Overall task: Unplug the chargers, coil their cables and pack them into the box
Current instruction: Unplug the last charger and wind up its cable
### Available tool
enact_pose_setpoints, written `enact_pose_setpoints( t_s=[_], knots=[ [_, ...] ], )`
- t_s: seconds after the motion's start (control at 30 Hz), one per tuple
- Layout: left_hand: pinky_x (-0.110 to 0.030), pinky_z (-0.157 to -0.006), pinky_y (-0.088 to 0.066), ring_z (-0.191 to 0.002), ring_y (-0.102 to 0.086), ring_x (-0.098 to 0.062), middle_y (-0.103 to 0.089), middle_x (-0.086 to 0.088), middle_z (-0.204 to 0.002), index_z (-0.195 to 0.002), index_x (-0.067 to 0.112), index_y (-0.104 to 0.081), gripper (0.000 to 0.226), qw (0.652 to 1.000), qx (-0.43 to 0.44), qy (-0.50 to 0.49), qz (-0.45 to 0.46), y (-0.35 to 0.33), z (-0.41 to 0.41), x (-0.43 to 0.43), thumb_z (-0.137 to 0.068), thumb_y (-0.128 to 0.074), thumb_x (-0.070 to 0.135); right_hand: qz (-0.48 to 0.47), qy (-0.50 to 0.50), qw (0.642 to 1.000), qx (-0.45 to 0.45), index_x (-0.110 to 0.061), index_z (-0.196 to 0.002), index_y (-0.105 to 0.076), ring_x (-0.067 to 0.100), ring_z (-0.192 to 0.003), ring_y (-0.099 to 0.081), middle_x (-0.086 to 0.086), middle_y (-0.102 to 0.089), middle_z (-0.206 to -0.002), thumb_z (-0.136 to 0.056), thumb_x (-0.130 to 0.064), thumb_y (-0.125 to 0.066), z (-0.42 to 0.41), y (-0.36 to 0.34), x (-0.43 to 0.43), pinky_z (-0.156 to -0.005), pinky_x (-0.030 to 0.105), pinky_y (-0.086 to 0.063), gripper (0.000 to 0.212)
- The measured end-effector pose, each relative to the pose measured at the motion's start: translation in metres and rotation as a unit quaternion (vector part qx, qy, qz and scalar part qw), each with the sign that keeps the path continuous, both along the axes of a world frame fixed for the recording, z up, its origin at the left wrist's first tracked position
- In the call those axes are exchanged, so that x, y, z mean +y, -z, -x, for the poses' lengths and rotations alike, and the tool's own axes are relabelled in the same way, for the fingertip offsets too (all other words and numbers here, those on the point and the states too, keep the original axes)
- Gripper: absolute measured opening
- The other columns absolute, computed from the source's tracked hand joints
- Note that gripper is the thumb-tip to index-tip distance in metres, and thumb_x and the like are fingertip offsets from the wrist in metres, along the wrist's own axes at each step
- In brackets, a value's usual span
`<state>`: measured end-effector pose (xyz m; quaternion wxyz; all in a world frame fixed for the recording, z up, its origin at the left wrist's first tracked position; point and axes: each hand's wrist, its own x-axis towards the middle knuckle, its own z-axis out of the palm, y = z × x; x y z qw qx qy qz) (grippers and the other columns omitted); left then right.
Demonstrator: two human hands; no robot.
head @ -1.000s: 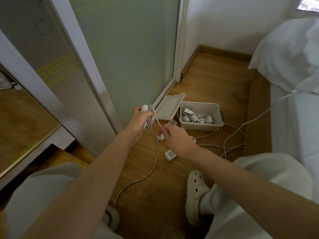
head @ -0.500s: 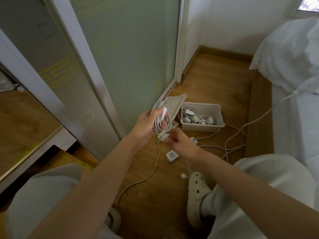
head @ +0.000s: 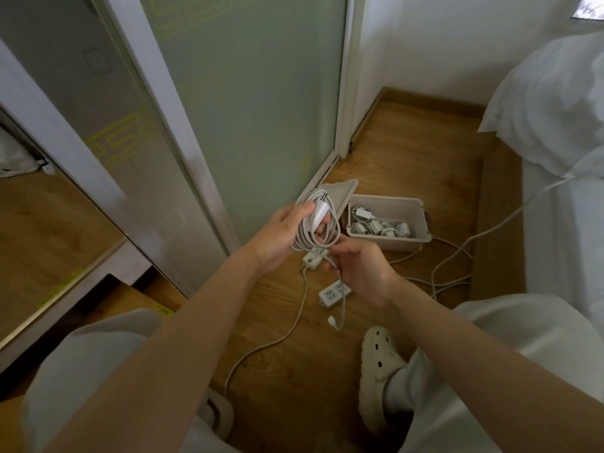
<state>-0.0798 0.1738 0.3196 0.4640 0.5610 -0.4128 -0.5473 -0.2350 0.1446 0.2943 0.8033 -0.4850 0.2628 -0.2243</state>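
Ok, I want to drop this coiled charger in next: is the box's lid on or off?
Off. The beige plastic box is open-topped, with white chargers visible inside; its lid stands propped beside it.

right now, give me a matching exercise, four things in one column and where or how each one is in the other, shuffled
1 coiled cable
2 box
3 lid
4 power strip

a on the floor, partly hidden by the right hand
b tilted up beside the box
c held in the left hand
d open, chargers inside

Pairs: 1-c, 2-d, 3-b, 4-a
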Motion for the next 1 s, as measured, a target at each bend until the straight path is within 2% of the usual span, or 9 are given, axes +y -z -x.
enact_pose_setpoints(
  t_s=[0.13,0.27,0.4,0.43,0.53,0.67,0.77,0.9,1.0],
  knots=[
    [-0.024,-0.087,-0.054,-0.092,-0.065,-0.01,-0.064,-0.005,-0.106,-0.124,0.015,-0.049,0.033,0.998,-0.057,0.003,0.021,-0.002,0.004,0.001,-0.1,-0.037,0.034,-0.009,0.011,0.999,0.043,-0.011,-0.114,-0.058,0.011,-0.07,-0.042,0.003,-0.056,-0.09,-0.1,-0.04,-0.022,-0.005,0.0,-0.004,-0.066,0.023,-0.036,0.048],
    [-0.036,-0.098,-0.048,-0.106,-0.059,-0.013,-0.059,0.0,-0.114,-0.119,0.028,-0.046,0.023,0.995,-0.092,-0.011,0.035,0.003,0.014,0.001,-0.099,-0.038,0.037,0.057,0.067,0.978,0.19,-0.023,-0.093,-0.057,0.005,-0.063,-0.038,-0.009,-0.049,-0.073,-0.103,-0.039,-0.018,-0.018,-0.005,0.0,-0.061,0.02,-0.033,0.043],
    [-0.033,-0.094,-0.048,-0.105,-0.055,-0.013,-0.055,-0.003,-0.116,-0.122,0.022,-0.044,0.025,0.985,-0.158,0.007,0.072,0.002,0.026,-0.003,-0.101,-0.036,0.032,0.119,0.141,0.957,0.226,-0.008,-0.118,-0.052,0.016,-0.098,-0.052,0.004,-0.057,-0.104,-0.103,-0.027,-0.023,-0.029,0.003,-0.002,-0.09,0.028,-0.043,0.038],
    [-0.036,-0.096,-0.047,-0.108,-0.053,-0.016,-0.054,-0.005,-0.116,-0.125,0.019,-0.043,0.03,0.978,-0.192,0.008,0.084,0.003,0.027,-0.006,-0.101,-0.036,0.034,0.132,0.161,0.951,0.23,-0.006,-0.12,-0.05,0.017,-0.101,-0.052,0.005,-0.058,-0.106,-0.103,-0.024,-0.025,-0.031,0.002,-0.002,-0.088,0.026,-0.045,0.036],
    [-0.045,-0.104,-0.036,-0.117,-0.045,-0.023,-0.052,-0.008,-0.121,-0.131,0.017,-0.042,0.051,0.938,-0.34,0.001,0.071,0.013,0.02,-0.015,-0.094,-0.027,0.049,0.207,0.217,0.919,0.257,-0.011,-0.107,-0.048,0.01,-0.077,-0.05,-0.006,-0.052,-0.083,-0.103,-0.027,-0.024,-0.026,0.002,-0.003,-0.069,0.026,-0.04,0.029],
    [-0.043,-0.104,-0.039,-0.117,-0.05,-0.014,-0.055,0.003,-0.124,-0.129,0.028,-0.046,0.066,0.973,-0.228,0.034,0.005,0.016,0.022,-0.015,-0.077,-0.04,0.069,0.278,0.229,0.874,0.326,-0.012,-0.096,-0.045,0.024,-0.076,-0.058,0.0,-0.053,-0.078,-0.103,-0.027,-0.024,-0.014,0.003,-0.006,-0.068,0.039,-0.047,0.027],
    [-0.043,-0.096,-0.048,-0.105,-0.059,-0.012,-0.061,0.003,-0.113,-0.12,0.025,-0.051,0.06,0.969,-0.244,0.04,0.005,0.014,0.029,-0.016,-0.076,-0.056,0.065,0.332,0.21,0.841,0.372,-0.014,-0.088,-0.041,0.018,-0.065,-0.05,-0.003,-0.047,-0.071,-0.102,-0.023,-0.026,-0.007,0.003,-0.008,-0.054,0.029,-0.036,0.023],
    [-0.044,-0.088,-0.051,-0.096,-0.061,-0.018,-0.057,-0.002,-0.11,-0.123,0.014,-0.039,0.042,0.927,-0.373,0.032,0.015,0.009,0.035,-0.014,-0.093,-0.049,0.041,0.307,0.167,0.873,0.342,-0.018,-0.08,-0.041,0.008,-0.061,-0.043,-0.004,-0.045,-0.072,-0.102,-0.028,-0.027,0.002,0.008,-0.008,-0.052,0.018,-0.033,0.029],
    [-0.044,-0.084,-0.053,-0.091,-0.062,-0.02,-0.058,-0.005,-0.104,-0.121,0.011,-0.038,0.035,0.928,-0.37,0.037,0.012,0.01,0.03,-0.012,-0.097,-0.044,0.034,0.253,0.104,0.918,0.286,-0.011,-0.109,-0.049,0.004,-0.071,-0.049,-0.009,-0.05,-0.08,-0.101,-0.036,-0.029,0.008,0.007,-0.006,-0.063,0.019,-0.037,0.033]
  ],
)
